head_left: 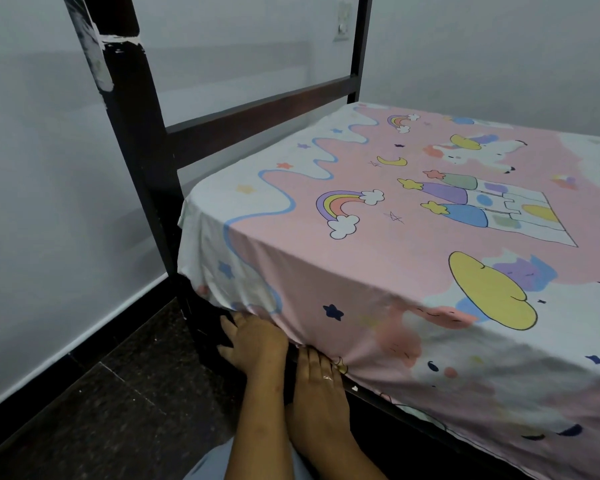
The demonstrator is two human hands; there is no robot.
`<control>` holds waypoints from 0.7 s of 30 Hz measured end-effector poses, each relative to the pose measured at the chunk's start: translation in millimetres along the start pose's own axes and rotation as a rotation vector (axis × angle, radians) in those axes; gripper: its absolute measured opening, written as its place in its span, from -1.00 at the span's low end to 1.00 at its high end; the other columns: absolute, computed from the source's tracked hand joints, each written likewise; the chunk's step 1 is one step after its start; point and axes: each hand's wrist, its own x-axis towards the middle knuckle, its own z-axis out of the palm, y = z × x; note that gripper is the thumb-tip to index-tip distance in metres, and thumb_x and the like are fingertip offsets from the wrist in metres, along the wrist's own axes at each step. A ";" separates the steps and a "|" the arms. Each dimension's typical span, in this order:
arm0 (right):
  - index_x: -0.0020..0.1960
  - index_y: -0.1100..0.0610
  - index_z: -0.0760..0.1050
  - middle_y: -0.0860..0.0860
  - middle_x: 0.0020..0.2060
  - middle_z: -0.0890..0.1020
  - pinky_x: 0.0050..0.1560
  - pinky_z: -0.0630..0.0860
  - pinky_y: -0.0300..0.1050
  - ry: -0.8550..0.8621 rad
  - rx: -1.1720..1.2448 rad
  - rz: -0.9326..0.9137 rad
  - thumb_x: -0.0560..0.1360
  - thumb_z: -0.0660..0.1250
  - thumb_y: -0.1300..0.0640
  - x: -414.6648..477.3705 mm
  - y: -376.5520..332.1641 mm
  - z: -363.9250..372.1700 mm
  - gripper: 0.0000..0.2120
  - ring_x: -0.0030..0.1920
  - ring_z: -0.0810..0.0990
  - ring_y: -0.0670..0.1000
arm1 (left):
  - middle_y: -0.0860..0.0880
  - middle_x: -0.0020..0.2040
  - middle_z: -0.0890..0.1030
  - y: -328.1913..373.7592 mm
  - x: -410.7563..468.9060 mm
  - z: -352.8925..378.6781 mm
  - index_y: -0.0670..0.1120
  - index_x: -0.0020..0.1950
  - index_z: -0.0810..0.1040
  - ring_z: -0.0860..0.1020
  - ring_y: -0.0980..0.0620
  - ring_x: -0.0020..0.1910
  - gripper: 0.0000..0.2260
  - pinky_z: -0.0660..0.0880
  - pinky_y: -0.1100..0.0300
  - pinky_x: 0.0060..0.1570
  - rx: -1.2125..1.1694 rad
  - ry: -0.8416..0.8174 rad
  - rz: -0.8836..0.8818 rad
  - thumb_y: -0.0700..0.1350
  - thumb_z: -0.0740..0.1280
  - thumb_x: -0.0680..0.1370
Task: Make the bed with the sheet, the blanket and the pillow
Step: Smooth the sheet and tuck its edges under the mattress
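The dark bed frame (142, 174) is rigid. The sheet (378, 271) lies spread across its top, with the edge hanging down the near side. It looks thin, light and limp, so work it at the hem by the corner. Your left hand (253, 341) presses there, fingers spread. Your right hand (317, 372), just beside it, has fingers straight and together, tips hidden under the cloth.

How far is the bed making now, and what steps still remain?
Done: the sheet lies spread smooth over the bed's top. In hand: the left hand and the right hand press the sheet's hanging edge in near the corner by the bed frame. Left: the edge farther right seems to hang loose; no blanket or pillow is in view.
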 end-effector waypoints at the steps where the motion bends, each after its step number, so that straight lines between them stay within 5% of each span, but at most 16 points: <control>1: 0.09 0.25 0.64 0.11 -0.04 0.68 0.01 0.59 0.08 0.025 0.001 -0.002 0.16 0.16 0.04 -0.7 0.5 -1.2 -0.40 -0.07 0.68 0.10 | 0.01 0.57 -0.04 2.5 -2.0 1.3 -0.04 0.56 0.01 -0.14 -0.02 0.53 -0.46 0.02 -0.18 0.42 0.056 -0.024 0.016 0.06 0.06 0.62; 5: 0.06 0.25 0.65 0.11 -0.08 0.67 0.00 0.59 0.07 0.009 -0.003 0.010 0.15 0.01 -0.01 -0.6 1.9 -0.2 -0.33 -0.09 0.67 0.10 | -0.04 0.57 -0.05 3.9 1.4 1.3 -0.02 0.56 0.01 -0.15 -0.03 0.53 -0.42 -0.02 -0.15 0.45 0.129 -0.105 0.075 0.13 0.07 0.59; 10: 0.14 0.24 0.61 0.10 0.01 0.65 0.14 0.56 0.06 0.021 -0.041 -0.034 -0.10 0.37 -0.03 -1.5 5.8 8.1 -0.19 0.03 0.61 0.09 | 0.04 0.57 -0.13 -5.4 16.0 4.4 0.02 0.57 -0.07 -0.29 -0.05 0.52 -0.41 -0.12 -0.22 0.43 0.037 -0.192 0.109 0.03 0.10 0.59; 15: 0.27 0.22 0.48 0.06 0.13 0.61 0.39 0.03 -0.04 0.046 -0.070 -0.111 -0.14 0.43 -0.04 -4.0 17.8 14.9 -0.03 0.18 0.40 0.05 | -0.01 0.57 -0.03 -5.1 16.0 9.4 0.01 0.56 0.05 -0.29 -0.09 0.51 -0.47 -0.12 -0.22 0.43 -0.075 -0.102 0.154 0.00 0.10 0.60; 21: 0.29 0.18 0.37 0.01 0.13 0.62 0.27 0.21 -0.04 0.044 -0.066 -0.166 -0.16 0.43 -0.16 -2.8 20.8 18.0 0.04 0.18 0.39 0.01 | -0.14 0.57 -0.09 4.0 1.6 6.8 -0.20 0.55 0.04 -0.24 -0.15 0.52 -0.46 -0.11 -0.09 0.50 -0.168 -0.053 0.096 -0.10 0.11 0.61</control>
